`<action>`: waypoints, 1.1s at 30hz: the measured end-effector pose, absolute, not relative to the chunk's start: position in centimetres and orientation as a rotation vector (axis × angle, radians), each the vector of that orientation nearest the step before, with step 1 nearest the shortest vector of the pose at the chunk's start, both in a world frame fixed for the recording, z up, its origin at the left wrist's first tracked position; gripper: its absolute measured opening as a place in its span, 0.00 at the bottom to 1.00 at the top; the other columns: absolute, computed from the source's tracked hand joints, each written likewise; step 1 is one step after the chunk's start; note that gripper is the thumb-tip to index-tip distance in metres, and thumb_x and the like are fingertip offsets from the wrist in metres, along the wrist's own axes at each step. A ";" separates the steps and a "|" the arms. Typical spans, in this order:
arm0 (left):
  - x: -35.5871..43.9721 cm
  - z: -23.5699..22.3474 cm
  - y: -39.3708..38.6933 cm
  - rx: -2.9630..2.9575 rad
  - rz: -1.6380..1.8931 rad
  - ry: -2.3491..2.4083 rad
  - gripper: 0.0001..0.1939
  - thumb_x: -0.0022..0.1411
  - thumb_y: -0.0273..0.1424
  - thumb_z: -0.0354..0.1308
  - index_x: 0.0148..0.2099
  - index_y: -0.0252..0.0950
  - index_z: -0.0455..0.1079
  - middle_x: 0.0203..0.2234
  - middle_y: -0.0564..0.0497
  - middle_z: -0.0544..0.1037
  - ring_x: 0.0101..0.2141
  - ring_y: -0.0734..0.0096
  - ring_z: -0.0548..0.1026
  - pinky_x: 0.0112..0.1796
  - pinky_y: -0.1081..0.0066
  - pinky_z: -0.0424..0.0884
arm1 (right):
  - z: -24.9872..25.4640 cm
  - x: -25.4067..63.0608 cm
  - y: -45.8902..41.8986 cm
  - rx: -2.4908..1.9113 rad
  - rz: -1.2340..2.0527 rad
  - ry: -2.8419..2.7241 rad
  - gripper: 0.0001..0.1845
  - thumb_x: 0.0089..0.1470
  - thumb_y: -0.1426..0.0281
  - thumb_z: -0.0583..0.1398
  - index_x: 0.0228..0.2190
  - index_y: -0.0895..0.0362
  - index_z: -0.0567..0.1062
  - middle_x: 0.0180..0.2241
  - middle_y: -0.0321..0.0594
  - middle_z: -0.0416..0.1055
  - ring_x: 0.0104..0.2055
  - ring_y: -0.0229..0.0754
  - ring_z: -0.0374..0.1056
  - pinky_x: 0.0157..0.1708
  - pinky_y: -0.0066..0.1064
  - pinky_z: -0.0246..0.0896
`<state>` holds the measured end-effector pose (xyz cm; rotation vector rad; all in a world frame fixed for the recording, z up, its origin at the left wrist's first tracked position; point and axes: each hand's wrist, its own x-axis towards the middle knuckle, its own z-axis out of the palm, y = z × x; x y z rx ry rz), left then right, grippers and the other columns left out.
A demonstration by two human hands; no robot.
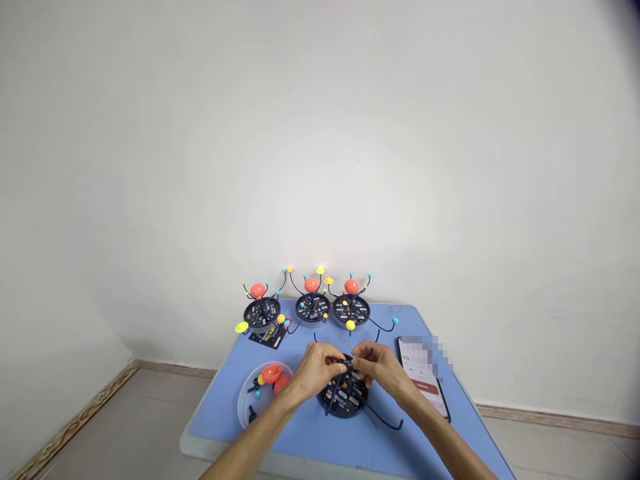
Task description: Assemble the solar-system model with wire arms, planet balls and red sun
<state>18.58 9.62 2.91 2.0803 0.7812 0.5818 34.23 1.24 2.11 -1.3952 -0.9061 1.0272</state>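
Observation:
A round black base [347, 410] of a planet model, printed with small pictures and labels, lies on the table in front of me. Thin black curved rods [386, 421] reach out from above its middle, and no balls show on their visible ends. My left hand [316, 368] is closed in a pinch on a black rod near the hub. From the other side, my right hand [384, 368] pinches a black rod at the same spot, with its fingertips close to the left ones. The fingers partly hide the hub and the far rim of the base.
Three assembled planet models [261, 313] with red centre balls line the back edge. A card [270, 338] lies by the left one. Left of my hands, a translucent bowl [242, 400] holds red halves and small parts. A phone [425, 383] lies right on the blue table [310, 443].

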 end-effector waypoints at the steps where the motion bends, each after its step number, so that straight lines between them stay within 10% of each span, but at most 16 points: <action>1: 18.6 2.9 9.6 2.079 0.579 0.785 0.09 0.50 0.26 0.62 0.35 0.35 0.81 0.27 0.50 0.81 0.29 0.67 0.74 0.32 0.71 0.69 | 2.1 34.2 1.2 -1.390 1.018 -0.909 0.09 0.33 0.66 0.65 0.22 0.55 0.75 0.15 0.28 0.66 0.17 0.34 0.62 0.15 0.26 0.59; 24: 18.4 1.6 9.5 2.231 0.467 0.752 0.06 0.51 0.25 0.59 0.27 0.35 0.78 0.23 0.54 0.76 0.26 0.71 0.70 0.30 0.74 0.63 | 0.0 34.1 1.5 -1.511 0.987 -1.008 0.03 0.35 0.71 0.60 0.15 0.56 0.73 0.10 0.27 0.62 0.14 0.31 0.54 0.13 0.23 0.49; 33: 18.4 1.4 9.4 2.135 0.469 0.787 0.07 0.51 0.26 0.59 0.30 0.33 0.79 0.20 0.54 0.77 0.23 0.71 0.71 0.25 0.74 0.63 | 1.5 35.4 -0.5 -1.573 0.931 -1.026 0.19 0.35 0.70 0.61 0.36 0.56 0.74 0.16 0.29 0.71 0.16 0.37 0.63 0.17 0.29 0.59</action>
